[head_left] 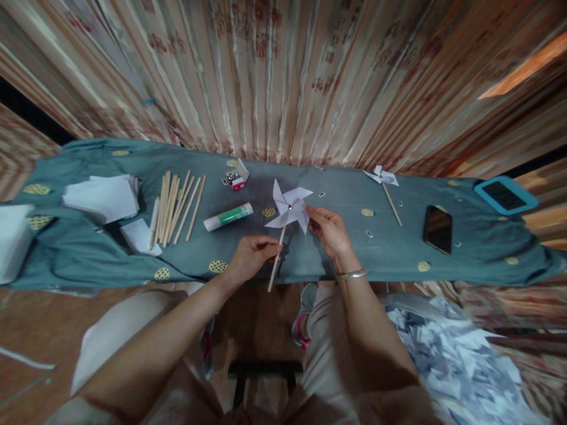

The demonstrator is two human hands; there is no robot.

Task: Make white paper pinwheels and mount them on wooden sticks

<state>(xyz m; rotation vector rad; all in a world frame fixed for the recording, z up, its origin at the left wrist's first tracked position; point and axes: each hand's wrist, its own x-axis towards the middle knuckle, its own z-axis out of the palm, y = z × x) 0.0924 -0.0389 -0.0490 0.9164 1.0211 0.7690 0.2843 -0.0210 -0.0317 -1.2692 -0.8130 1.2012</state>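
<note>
A white paper pinwheel (pixel 282 203) with a shiny pin at its centre is held up over the middle of the cloth-covered table (pixel 345 254). Its wooden stick (pixel 275 265) slants down toward me, pinched in the fingers of my left hand (pixel 253 255). The fingers of my right hand (pixel 330 231) close on the tip of the pinwheel's right blade. To the left of the pinwheel lies a green and white glue stick (pixel 228 216). Behind that stands an open small red and white box (pixel 237 180) with metal pins in it.
Several wooden sticks (pixel 170 206) and a stack of white paper (pixel 104 198) lie on the left. On the right are another pinwheel (pixel 381 175), a phone (pixel 438 229) and a blue-framed tablet (pixel 505 195). Paper scraps (pixel 460 360) fill a bag at lower right. A curtain (pixel 283 77) hangs behind.
</note>
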